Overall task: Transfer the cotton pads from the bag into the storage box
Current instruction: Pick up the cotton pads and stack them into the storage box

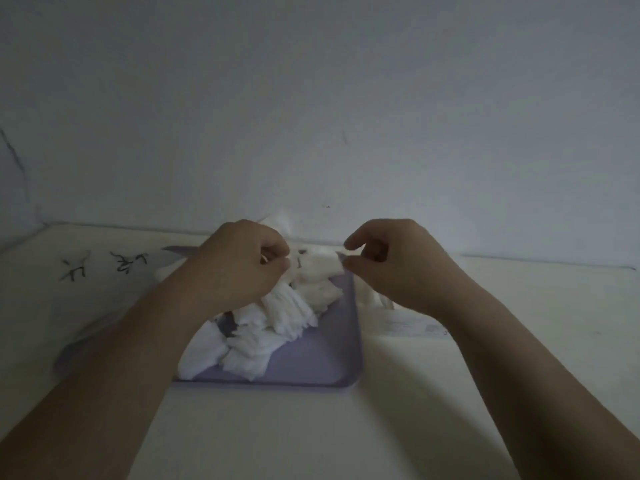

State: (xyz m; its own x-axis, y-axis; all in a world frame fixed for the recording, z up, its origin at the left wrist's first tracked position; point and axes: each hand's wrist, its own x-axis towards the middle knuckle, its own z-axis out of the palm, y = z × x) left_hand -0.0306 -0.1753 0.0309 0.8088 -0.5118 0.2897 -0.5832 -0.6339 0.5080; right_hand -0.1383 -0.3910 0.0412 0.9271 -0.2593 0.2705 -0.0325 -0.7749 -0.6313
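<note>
Hidden: left forearm is covering the tray's left side; bag mostly behind the hands, hard to make out.
Writing: dark marks on table, unreadable.
Left hand: is pinching the bag's edge, fingers together.
Right hand: is pinching it too.
Cotton pads: are lying heaped on the purple tray.
</note>
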